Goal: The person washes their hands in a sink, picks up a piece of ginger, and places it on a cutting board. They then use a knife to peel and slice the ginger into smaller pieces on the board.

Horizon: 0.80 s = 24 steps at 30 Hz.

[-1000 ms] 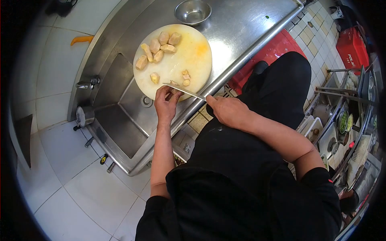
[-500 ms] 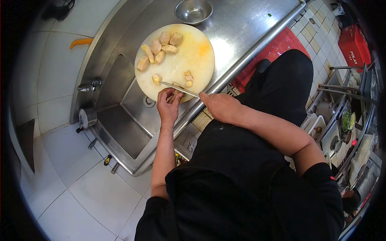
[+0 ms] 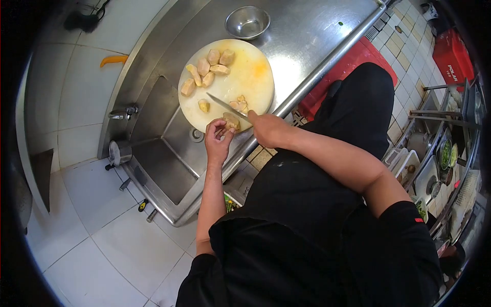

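Note:
My right hand [image 3: 267,129] is closed around the handle of a knife [image 3: 223,104], whose blade reaches left over the round cutting board [image 3: 245,66]. My left hand [image 3: 219,139] curls its fingers on a brownish piece of what looks like ginger [image 3: 231,122] at the board's near edge. Just beyond the blade lies a small heap of cut-off bits [image 3: 239,104]. A single pale yellow chunk [image 3: 204,105] sits to the left of the knife tip. Several peeled pale chunks [image 3: 203,66] are grouped on the far left of the board.
The board rests on a steel counter [image 3: 307,30], partly over a sink basin [image 3: 169,148] with a tap [image 3: 124,113]. A steel bowl [image 3: 247,22] stands behind the board. At right are a red crate [image 3: 353,61] and a rack [image 3: 424,133] with trays.
The knife has swung away from the held ginger piece, its blade now farther up over the cut bits. My left fingers have loosened somewhat, showing more of the piece. The view has shifted slightly.

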Motion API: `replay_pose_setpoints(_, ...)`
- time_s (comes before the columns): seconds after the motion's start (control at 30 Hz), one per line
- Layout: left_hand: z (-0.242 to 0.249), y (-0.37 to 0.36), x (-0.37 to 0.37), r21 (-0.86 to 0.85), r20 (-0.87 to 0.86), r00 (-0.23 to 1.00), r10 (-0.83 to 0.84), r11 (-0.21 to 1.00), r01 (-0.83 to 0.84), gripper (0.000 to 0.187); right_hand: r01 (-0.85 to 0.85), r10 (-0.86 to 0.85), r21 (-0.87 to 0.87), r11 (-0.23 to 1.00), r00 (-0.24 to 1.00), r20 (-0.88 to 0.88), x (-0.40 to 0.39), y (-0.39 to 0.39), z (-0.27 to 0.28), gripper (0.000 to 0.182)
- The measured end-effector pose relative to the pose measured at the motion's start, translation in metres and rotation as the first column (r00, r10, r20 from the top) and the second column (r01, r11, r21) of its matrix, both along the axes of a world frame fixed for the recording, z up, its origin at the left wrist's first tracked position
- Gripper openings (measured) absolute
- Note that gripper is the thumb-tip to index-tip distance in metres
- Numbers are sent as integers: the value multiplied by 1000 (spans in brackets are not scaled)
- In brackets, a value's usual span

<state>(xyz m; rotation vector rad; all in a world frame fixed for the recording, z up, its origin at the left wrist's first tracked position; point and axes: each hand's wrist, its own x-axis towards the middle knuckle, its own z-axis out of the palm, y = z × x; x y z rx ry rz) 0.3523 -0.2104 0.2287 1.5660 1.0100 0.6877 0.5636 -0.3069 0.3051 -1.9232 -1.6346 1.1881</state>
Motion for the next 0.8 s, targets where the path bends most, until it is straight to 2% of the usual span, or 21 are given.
replay_pose_setpoints(0.03,8,-1,4,53,-99,995,-4,999,10,33,49,-49,-19,999,999,3,2,-5,1,25)
replay_pose_setpoints(0.07,15,-3,10,51,-97,995,4,999,1,33,40,-40,-21,999,999,5,5,-9,0,25)
replay_pose_setpoints(0.13,36,-6,25,-19,-388,918,81,995,-96,37,64,-63,-30,998,998,24,8,-19,-3,26)
replay_pose_setpoints(0.17,32,-4,25,-22,-388,918,83,995,-99,37,61,-60,-33,998,998,24,8,-24,-3,26)
replay_pose_setpoints(0.27,18,1,23,-69,-293,942,165,979,-193,40,66,-65,-15,998,997,44,12,-30,5,26)
replay_pose_setpoints(0.33,14,8,14,-273,-77,974,214,935,-227,39,72,-69,-88,993,997,36,15,-30,14,29)
replay_pose_setpoints(0.37,13,12,8,-273,-76,973,216,935,-229,39,71,-68,-88,994,997,36,16,-30,13,29)
replay_pose_setpoints(0.43,16,20,1,-505,80,968,236,847,-165,44,98,-93,-72,993,994,64,17,-29,11,27)
replay_pose_setpoints(0.47,17,21,-2,-503,78,968,239,848,-169,44,94,-90,-70,993,994,62,17,-30,11,27)
replay_pose_setpoints(0.53,31,21,0,-635,201,937,286,767,-98,49,127,-123,-44,991,989,80,17,-32,12,26)
replay_pose_setpoints(0.57,33,21,-1,-632,202,936,289,768,-101,49,123,-120,-41,992,990,79,18,-33,12,26)
replay_pose_setpoints(0.63,33,20,-1,-670,325,890,318,743,-21,51,108,-107,-11,994,993,51,20,-36,12,26)
replay_pose_setpoints(0.67,28,20,-1,-669,326,890,319,743,-21,51,106,-105,-11,994,993,52,20,-39,12,26)
replay_pose_setpoints(0.73,16,17,2,-341,225,953,204,933,-119,42,73,-70,-42,996,995,72,20,-43,18,25)
replay_pose_setpoints(0.77,10,15,3,-344,224,953,204,931,-119,42,74,-70,-46,996,995,73,21,-45,19,25)
replay_pose_setpoints(0.8,13,11,8,-33,100,984,148,989,-145,41,55,-51,-51,997,997,62,21,-47,20,26)
